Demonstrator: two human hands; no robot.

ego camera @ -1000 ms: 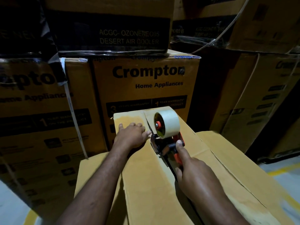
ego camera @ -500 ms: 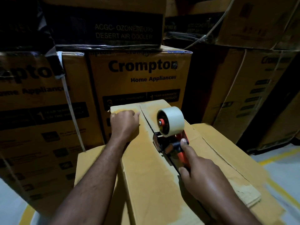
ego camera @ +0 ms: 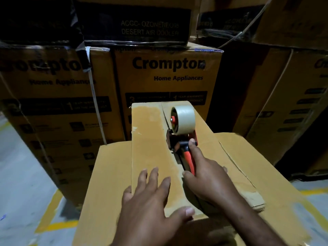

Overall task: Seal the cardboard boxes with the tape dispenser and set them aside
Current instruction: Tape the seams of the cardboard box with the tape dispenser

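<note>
Cartons [ego camera: 168, 77] printed Crompton stand stacked behind a wide cardboard box [ego camera: 106, 174], on which lies a long narrow cardboard box [ego camera: 149, 139], its near end pressed by the left hand [ego camera: 147, 205] with fingers spread flat, while the right hand [ego camera: 207, 181] grips the orange handle of the tape dispenser [ego camera: 179, 135] resting on its centre seam toward the far end.

The upper cardboard box [ego camera: 150, 148] lies lengthwise on the lower cardboard box [ego camera: 106, 183], running away from me. My left hand [ego camera: 150, 201] rests flat on its near end. Just to the right, my right hand [ego camera: 204, 178] grips the handle of the tape dispenser [ego camera: 179, 144], which sits on the upper box's seam with its tape roll [ego camera: 183, 119] at the far end. Behind stands a Crompton box [ego camera: 168, 77] with a desert air cooler box [ego camera: 138, 23] on top, a second Crompton box [ego camera: 44, 103] to its left and stacked boxes [ego camera: 284, 103] to its right.
</note>
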